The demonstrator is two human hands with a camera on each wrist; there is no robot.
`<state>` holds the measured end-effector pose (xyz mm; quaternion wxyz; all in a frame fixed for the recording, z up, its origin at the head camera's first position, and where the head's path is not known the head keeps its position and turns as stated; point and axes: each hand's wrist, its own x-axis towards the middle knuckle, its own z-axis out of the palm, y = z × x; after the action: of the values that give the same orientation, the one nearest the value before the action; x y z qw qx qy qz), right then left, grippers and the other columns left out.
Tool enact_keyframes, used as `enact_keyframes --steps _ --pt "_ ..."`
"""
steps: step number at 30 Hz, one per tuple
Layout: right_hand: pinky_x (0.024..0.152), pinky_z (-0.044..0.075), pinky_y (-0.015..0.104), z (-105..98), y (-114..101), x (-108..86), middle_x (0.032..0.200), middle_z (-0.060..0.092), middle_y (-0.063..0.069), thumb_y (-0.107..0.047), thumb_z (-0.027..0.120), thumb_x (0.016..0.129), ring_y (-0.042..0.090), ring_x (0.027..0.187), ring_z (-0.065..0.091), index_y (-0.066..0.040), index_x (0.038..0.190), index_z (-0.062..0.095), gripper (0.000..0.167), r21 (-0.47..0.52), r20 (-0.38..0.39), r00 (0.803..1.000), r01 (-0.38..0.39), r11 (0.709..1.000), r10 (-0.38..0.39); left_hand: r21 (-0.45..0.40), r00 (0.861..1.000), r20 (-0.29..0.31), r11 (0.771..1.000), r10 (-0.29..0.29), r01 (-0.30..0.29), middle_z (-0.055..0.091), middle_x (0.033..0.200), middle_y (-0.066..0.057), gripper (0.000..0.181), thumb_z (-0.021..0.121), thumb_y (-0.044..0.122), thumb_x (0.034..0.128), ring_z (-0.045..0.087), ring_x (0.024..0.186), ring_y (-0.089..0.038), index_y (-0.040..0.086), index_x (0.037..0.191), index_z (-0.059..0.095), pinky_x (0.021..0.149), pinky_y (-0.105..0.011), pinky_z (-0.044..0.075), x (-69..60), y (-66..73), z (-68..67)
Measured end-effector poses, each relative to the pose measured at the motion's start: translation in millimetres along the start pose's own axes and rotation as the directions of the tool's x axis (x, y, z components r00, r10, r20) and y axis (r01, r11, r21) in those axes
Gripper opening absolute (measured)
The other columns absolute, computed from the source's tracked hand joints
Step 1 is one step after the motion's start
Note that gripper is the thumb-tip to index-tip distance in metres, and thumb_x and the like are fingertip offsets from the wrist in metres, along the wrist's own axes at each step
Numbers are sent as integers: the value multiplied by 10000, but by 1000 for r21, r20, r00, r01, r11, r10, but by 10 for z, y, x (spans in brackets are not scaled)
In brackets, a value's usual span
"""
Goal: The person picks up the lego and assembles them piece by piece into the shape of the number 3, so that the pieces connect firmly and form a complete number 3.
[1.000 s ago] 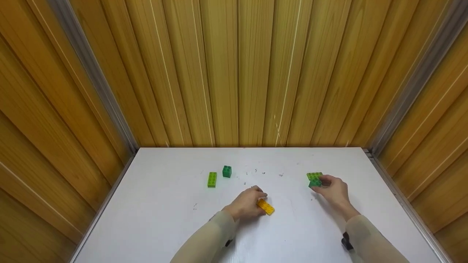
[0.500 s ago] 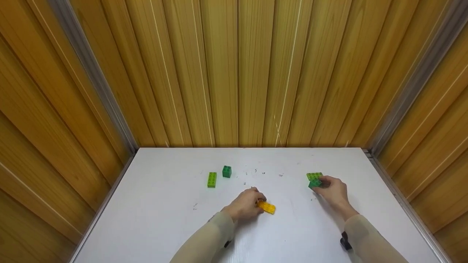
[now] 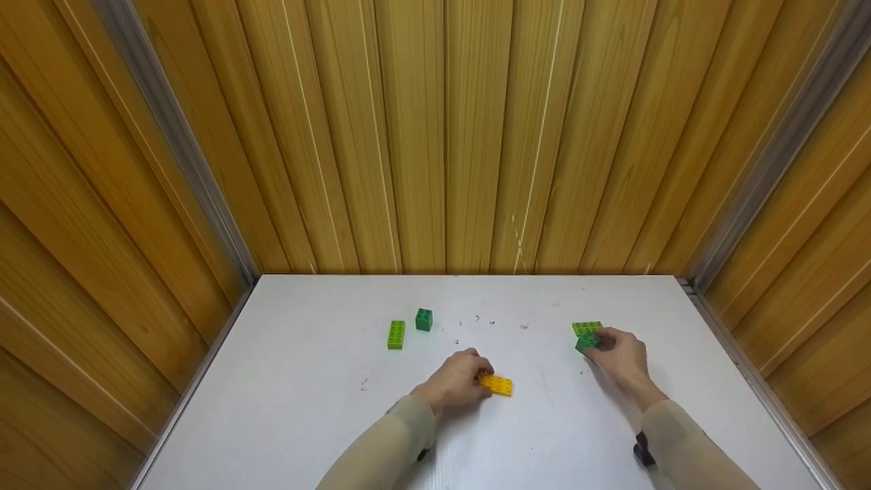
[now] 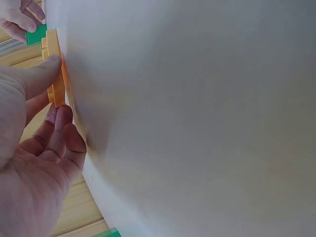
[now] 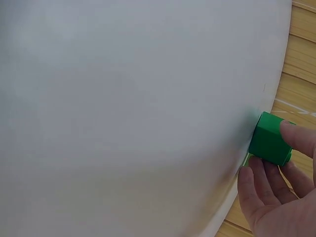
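Between the thumb and fingers of my left hand (image 3: 457, 381) is a flat yellow-orange toy building brick (image 3: 498, 385), close over the white table. The left wrist view shows the thumb pressed along one face of this orange brick (image 4: 57, 74). My right hand (image 3: 620, 357) pinches a dark green brick (image 3: 586, 341) at the right of the table. A lime green brick (image 3: 586, 328) lies just behind it, partly covered by the hand. In the right wrist view the thumb is on one side of the green brick (image 5: 270, 139), the fingers on the other.
Left of centre, a lime green brick (image 3: 396, 335) lies beside an upright dark green brick (image 3: 424, 319). Dark marks speckle the white table (image 3: 306, 395). Wood-patterned walls (image 3: 469, 136) rise behind and on both sides.
The yellow-orange brick has turned in my left hand, so its free end now points more to the right. My right hand has stayed almost still on the green brick.
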<state>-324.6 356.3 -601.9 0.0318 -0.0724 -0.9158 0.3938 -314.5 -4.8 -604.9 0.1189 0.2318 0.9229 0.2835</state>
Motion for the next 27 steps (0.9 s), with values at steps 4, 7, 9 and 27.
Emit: enact_keyframes --steps 4,7,9,27 --pt "1163 572 607 9 -17 0 1466 682 343 -193 791 1002 487 1329 702 58 1521 621 600 16 1 1000 -3 1000 3 -8 1000 -9 1000 -10 10 699 1171 38 324 875 257 999 599 1021 -85 182 1309 821 1123 -309 606 -8 -13 -8" --pt "1170 565 616 15 -28 -5 1479 672 344 -187 790 1006 489 1338 695 53 1527 619 598 21 6 1000 -1 1000 1 -11 1000 -16 1000 -17 17 700 1160 32 332 878 263 996 598 1012 -93 168 1309 820 1115 -313 609 -16 -23 -14" --pt "1176 560 620 23 -38 -8 1476 673 344 -180 791 1007 489 1343 691 51 1531 617 599 24 9 1000 -3 1000 3 -13 1000 -17 1000 -25 25 702 1158 37 337 879 271 996 596 1016 -92 165 1310 821 1110 -312 609 -19 -33 -11" --pt "1167 584 586 100 -358 -101 1425 752 270 -153 824 989 469 1356 718 12 1469 694 523 104 26 996 81 991 -84 -43 995 -68 997 -67 64 756 1213 13 329 913 248 957 661 1363 -244 122 1254 847 1279 -456 526 -43 -30 18"
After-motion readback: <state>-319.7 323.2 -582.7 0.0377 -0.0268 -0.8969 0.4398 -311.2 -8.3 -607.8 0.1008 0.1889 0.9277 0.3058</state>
